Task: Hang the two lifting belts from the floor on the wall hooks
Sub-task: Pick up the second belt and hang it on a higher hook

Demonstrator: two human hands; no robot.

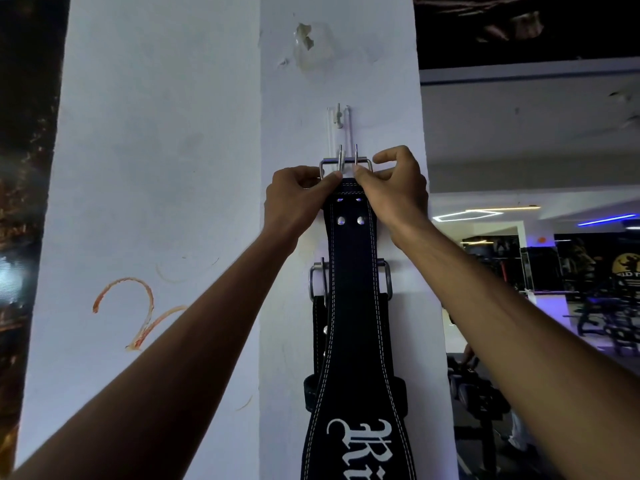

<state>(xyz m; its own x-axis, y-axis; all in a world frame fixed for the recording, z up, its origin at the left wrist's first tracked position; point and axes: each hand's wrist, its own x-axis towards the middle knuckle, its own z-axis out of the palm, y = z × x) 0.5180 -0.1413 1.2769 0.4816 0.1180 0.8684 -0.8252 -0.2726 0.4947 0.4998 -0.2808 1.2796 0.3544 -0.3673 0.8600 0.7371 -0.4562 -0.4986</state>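
Belt [353, 289] | white "Ri" lettering | both hands gripping buckle [345, 165]

- This place is looking like a gym.
- A black lifting belt [353, 306] with white stitching is hanging down a white pillar [156, 202], and a second belt [320, 334] is peeking out behind it.
- In the dark room on the right, black workout machines [609, 323] are standing on the floor.
- Blue and white strip lights [606, 220] are glowing on the ceiling there.
- Low down, something that may be a rack of dumbbells [474, 389] is showing, but it is too dark to be sure.
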